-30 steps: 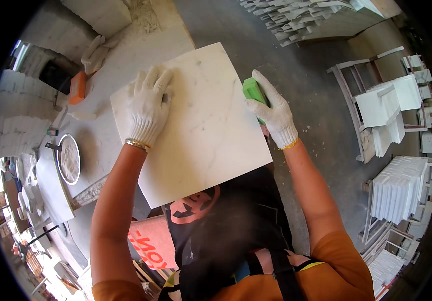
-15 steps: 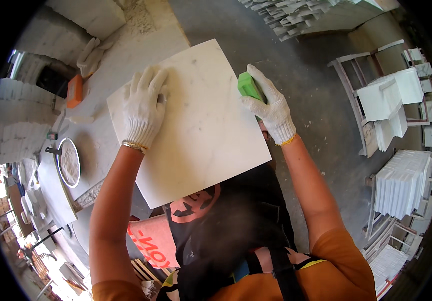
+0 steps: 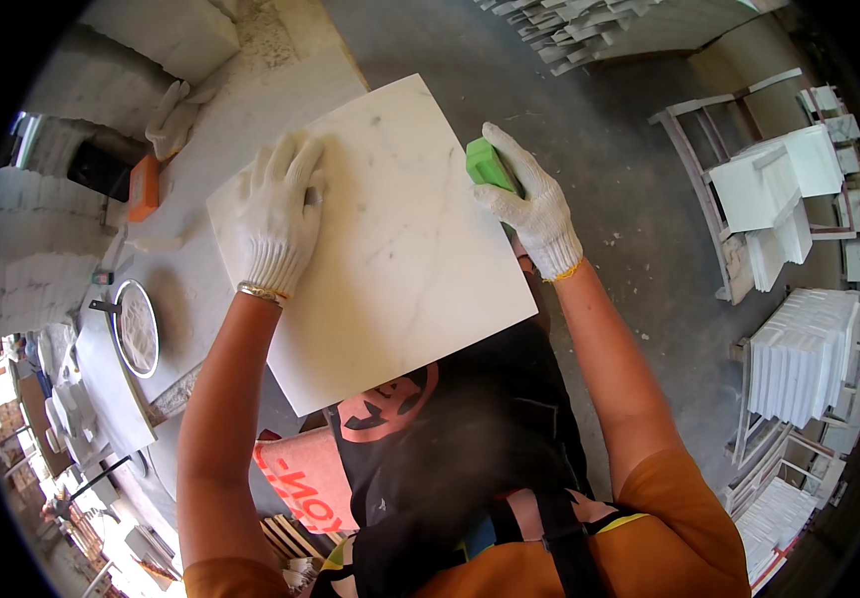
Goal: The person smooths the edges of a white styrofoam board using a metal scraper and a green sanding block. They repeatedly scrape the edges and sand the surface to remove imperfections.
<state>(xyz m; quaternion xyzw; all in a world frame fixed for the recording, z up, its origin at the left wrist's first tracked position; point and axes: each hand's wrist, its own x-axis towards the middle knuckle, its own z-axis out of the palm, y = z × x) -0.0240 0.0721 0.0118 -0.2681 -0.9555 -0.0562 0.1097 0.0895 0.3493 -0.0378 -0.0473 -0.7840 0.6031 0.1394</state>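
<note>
A square white marble tile (image 3: 400, 229) with faint grey veins lies on the workbench, its right part jutting out past the bench edge. My left hand (image 3: 275, 219), in a white knit glove, rests flat on the tile's left side with the fingers stretched out. In my right hand (image 3: 537, 209), gloved alike, is a green block (image 3: 490, 164) that looks like a sanding block. Fingers and thumb wrap round it, and it sits against the tile's right edge. The block's underside is hidden.
On the bench (image 3: 175, 274) at left are a round white-rimmed bowl (image 3: 137, 329) and an orange block (image 3: 144, 189). Wooden racks with stacked white tiles (image 3: 804, 354) stand along the right. More thin slabs (image 3: 589, 30) are piled at the far side.
My right hand and the green block have shifted slightly left and away from me along the tile's edge. My left hand stays flat on the tile. The view has moved a little.
</note>
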